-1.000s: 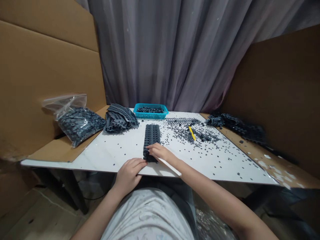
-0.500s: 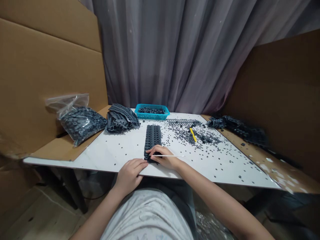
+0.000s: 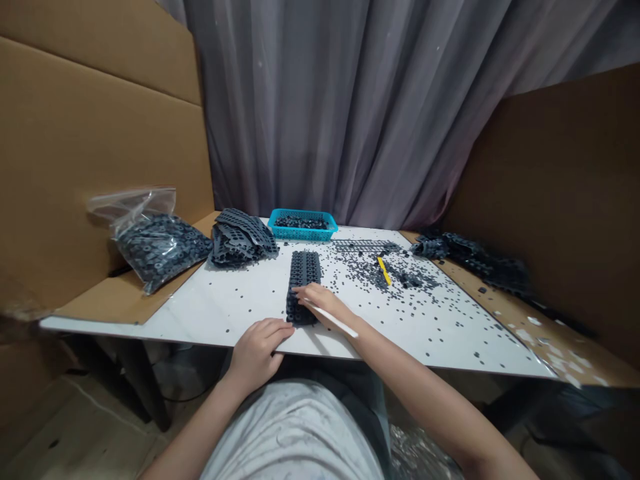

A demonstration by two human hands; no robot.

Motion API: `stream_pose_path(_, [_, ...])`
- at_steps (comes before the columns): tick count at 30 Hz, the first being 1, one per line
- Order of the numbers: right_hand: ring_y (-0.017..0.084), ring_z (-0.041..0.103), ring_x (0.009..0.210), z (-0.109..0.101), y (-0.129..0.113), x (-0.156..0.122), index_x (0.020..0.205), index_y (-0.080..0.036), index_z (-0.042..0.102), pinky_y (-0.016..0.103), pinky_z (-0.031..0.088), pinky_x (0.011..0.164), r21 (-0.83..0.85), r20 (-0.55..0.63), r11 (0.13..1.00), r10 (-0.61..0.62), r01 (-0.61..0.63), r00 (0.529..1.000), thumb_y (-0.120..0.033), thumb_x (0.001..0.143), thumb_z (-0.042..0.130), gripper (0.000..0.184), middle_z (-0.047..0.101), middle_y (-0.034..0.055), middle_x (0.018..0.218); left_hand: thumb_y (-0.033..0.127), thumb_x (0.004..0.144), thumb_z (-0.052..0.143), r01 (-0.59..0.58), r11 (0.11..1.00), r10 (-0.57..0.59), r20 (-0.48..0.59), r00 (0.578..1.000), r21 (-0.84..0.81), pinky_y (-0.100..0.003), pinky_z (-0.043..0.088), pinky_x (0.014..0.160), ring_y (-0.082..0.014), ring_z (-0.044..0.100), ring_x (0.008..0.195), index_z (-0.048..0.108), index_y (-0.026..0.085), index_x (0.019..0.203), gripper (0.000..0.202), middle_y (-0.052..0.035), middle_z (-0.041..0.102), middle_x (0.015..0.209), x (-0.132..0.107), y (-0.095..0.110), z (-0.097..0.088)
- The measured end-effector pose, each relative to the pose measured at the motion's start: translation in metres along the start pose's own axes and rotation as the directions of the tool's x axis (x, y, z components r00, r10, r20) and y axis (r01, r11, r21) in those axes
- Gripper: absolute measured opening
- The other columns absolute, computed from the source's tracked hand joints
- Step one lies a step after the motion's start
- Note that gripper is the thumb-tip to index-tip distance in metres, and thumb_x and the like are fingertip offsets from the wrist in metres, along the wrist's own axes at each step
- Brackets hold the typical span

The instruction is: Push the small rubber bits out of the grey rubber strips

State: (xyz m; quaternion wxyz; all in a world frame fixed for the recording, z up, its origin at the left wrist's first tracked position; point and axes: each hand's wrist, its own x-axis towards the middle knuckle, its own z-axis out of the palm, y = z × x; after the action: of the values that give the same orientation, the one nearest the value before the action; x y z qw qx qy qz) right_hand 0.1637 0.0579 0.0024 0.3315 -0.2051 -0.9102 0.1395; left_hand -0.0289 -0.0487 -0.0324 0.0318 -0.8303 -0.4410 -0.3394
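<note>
- Pinching confirmed, R hand (image 3: 323, 299): white stick (image 3: 333, 319) between thumb & fingers, working end at black patterned panel (image 3: 305, 267); exact tip contact too sm. to tell.
- Panel loc.: flat on white table (image 3: 250, 290), 12 o'clock, close to near edge.
- L hand (image 3: 258, 347): fingers together, tips at panel's 7 o'clock corner; can't tell if gripping or only bracing.
- Risk 1: panel may skid or pivot twd 1 o'clock if stick pushes hard, L hand being at one corner only.
- Risk 2: stick may slip off pattern if held too shallow.
- Diff. vs 0.5 s ago: stick's free end slopes to 4 o'clock, not approx. level at 3; R hand slightly farther up panel; L hand approx. unchanged.
</note>
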Motion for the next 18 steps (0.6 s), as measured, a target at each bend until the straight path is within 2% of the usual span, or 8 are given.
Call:
stream_pose_path(3, [0.021,0.061,0.1,-0.0012,0.0001,-0.0005,0.095,-0.019,0.056,0.039,0.049,0.085,0.103,-0.059,0.986,0.14,-0.133,0.988,-0.029,0.093,0.046,0.015,0.066,0.0109,0.107,0.0,0.061,0.045,-0.002,1.0,0.002,0.004,1.0,0.001,-0.037,0.048,0.087,-0.0211,0.059,0.101,0.062,0.021,0.104,0.051,-0.0027,0.067,0.108,-0.0001,-0.0001,0.0003])
stream_pose_path(5, [0.02,0.062,0.099,-0.001,-0.0014,-0.0023,0.095,-0.019,0.056,0.038,0.049,0.085,0.205,-0.06,0.967,0.17,-0.154,0.984,-0.03,0.092,0.048,0.014,0.067,0.0099,0.105,0.0,0.061,0.045,-0.012,1.0,0.012,0.0,1.0,0.009,-0.037,0.048,0.087,-0.0212,0.059,0.101,0.062,0.021,0.104,0.051,-0.0027,0.067,0.108,-0.0002,0.0,0.0003])
stream_pose_path(9, [0.02,0.061,0.099,0.0013,-0.004,-0.0066,0.09,-0.019,0.057,0.038,0.047,0.087,0.277,-0.023,0.954,0.127,-0.116,0.992,-0.032,0.09,0.051,0.014,0.067,0.0105,0.106,0.0,0.061,0.045,-0.015,0.999,0.015,-0.007,1.0,0.031,-0.036,0.049,0.086,-0.0204,0.059,0.1,0.063,0.021,0.105,0.052,-0.0027,0.067,0.108,-0.0004,0.0004,-0.0001])
stream_pose_path(18, [0.02,0.059,0.099,0.001,-0.0005,-0.005,0.089,-0.019,0.057,0.038,0.048,0.086,0.21,0.012,0.974,0.086,-0.086,0.996,-0.03,0.091,0.05,0.013,0.067,0.0098,0.102,0.001,0.061,0.045,-0.014,1.0,0.015,-0.026,1.0,0.023,-0.036,0.049,0.086,-0.0207,0.06,0.1,0.063,0.022,0.104,0.051,-0.003,0.067,0.107,-0.0009,0.0003,0.0011])
